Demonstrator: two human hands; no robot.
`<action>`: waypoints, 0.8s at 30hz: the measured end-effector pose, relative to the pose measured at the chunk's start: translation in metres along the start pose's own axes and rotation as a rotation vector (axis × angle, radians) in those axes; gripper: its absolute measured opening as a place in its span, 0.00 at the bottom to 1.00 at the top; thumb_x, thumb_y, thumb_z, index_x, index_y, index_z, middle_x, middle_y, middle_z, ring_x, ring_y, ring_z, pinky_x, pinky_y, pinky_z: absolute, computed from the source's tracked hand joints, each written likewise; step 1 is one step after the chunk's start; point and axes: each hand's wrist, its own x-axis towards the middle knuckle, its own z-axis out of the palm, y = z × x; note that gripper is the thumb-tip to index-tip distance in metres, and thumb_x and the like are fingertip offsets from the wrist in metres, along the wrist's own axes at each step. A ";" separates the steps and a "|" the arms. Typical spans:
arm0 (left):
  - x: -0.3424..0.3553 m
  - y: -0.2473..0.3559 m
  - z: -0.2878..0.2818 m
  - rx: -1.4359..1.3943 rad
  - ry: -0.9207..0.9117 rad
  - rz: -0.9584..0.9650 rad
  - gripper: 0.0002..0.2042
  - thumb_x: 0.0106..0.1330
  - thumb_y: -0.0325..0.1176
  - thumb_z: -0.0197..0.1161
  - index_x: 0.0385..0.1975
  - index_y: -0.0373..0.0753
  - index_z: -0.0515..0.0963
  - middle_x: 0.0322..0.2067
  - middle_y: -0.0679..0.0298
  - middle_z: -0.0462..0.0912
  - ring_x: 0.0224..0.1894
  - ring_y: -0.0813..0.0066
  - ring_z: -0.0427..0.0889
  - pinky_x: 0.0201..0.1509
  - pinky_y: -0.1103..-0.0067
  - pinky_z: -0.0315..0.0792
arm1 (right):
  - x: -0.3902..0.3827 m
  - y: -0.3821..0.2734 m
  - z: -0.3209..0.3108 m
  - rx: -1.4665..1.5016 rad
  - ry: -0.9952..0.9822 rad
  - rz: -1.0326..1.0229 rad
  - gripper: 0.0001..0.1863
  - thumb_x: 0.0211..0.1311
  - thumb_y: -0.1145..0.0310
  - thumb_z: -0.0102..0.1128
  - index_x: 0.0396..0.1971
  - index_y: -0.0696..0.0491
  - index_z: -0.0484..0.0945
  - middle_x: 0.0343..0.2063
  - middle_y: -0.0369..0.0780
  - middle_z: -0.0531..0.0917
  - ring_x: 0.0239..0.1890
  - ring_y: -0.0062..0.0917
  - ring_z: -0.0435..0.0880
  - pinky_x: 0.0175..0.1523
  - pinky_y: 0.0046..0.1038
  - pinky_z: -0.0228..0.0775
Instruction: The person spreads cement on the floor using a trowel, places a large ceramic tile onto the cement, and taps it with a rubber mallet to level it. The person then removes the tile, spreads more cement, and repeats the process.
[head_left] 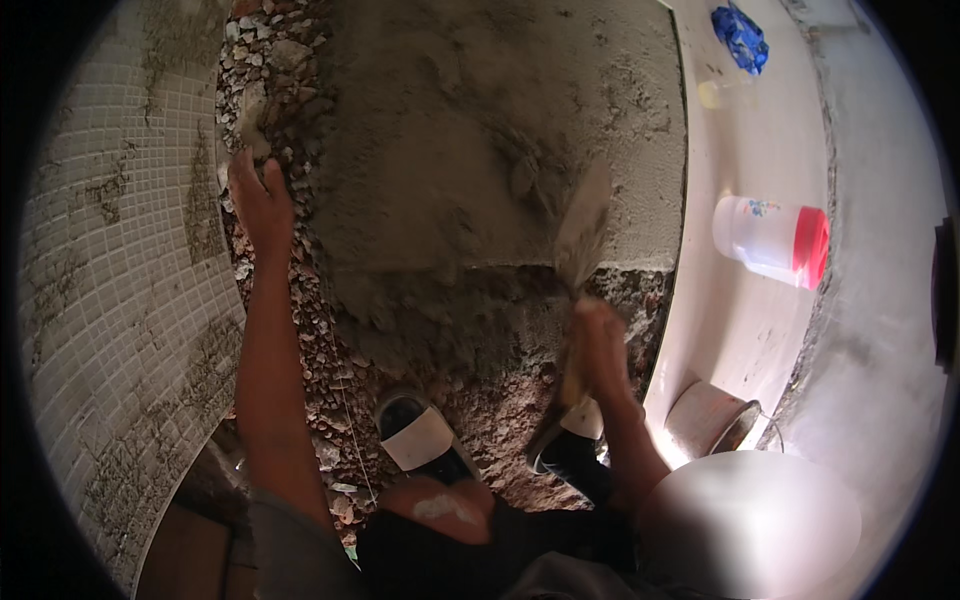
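Note:
My right hand (pixel 598 340) is wrapped round the handle of a trowel (pixel 584 225). The trowel's broad, mortar-smeared blade lies over the wet grey mortar (pixel 400 210), near its front edge. At the left, my left hand (pixel 263 205) reaches over the strip of rubble (pixel 290 60), with thumb and fingers apart. Just beyond its fingertips lies a pale, elongated stone (pixel 252 115); whether they touch it I cannot tell. Nearest me, the mortar ends in a ragged edge above rough, reddish ground (pixel 500 420).
A mortar-splashed tiled wall (pixel 140 210) rises on the left. Along the pale ledge (pixel 700 290) at right lie a translucent container with a red lid (pixel 770 240), a crumpled blue wrapper (pixel 740 40) and a tipped bucket (pixel 708 418). A thin string (pixel 345 420) crosses the rubble near my sandalled feet.

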 end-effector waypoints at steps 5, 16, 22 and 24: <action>0.001 -0.010 0.014 0.135 0.010 -0.001 0.31 0.71 0.58 0.35 0.66 0.42 0.56 0.66 0.53 0.56 0.71 0.57 0.48 0.73 0.59 0.44 | 0.003 -0.010 0.107 0.609 -0.062 0.181 0.16 0.68 0.54 0.47 0.35 0.53 0.70 0.22 0.36 0.72 0.21 0.23 0.75 0.25 0.27 0.71; 0.002 0.003 0.007 0.379 -0.053 -0.016 0.27 0.73 0.50 0.39 0.66 0.42 0.55 0.65 0.57 0.58 0.71 0.62 0.48 0.74 0.63 0.42 | 0.087 -0.157 0.146 -0.531 -0.371 -0.497 0.23 0.69 0.54 0.44 0.44 0.60 0.73 0.34 0.51 0.81 0.34 0.40 0.82 0.41 0.40 0.73; 0.000 0.001 0.010 0.390 -0.016 -0.024 0.26 0.72 0.50 0.41 0.66 0.45 0.57 0.65 0.60 0.59 0.70 0.62 0.51 0.74 0.61 0.45 | 0.175 -0.215 0.090 -1.207 -0.170 -0.554 0.26 0.70 0.50 0.40 0.52 0.58 0.70 0.39 0.52 0.82 0.44 0.39 0.82 0.51 0.40 0.73; 0.000 0.000 0.010 0.392 -0.009 -0.023 0.26 0.72 0.49 0.41 0.65 0.45 0.58 0.65 0.60 0.60 0.70 0.62 0.52 0.73 0.61 0.45 | 0.219 -0.255 0.083 -1.184 -0.070 -0.659 0.24 0.71 0.50 0.40 0.46 0.57 0.73 0.36 0.49 0.82 0.41 0.35 0.83 0.46 0.39 0.75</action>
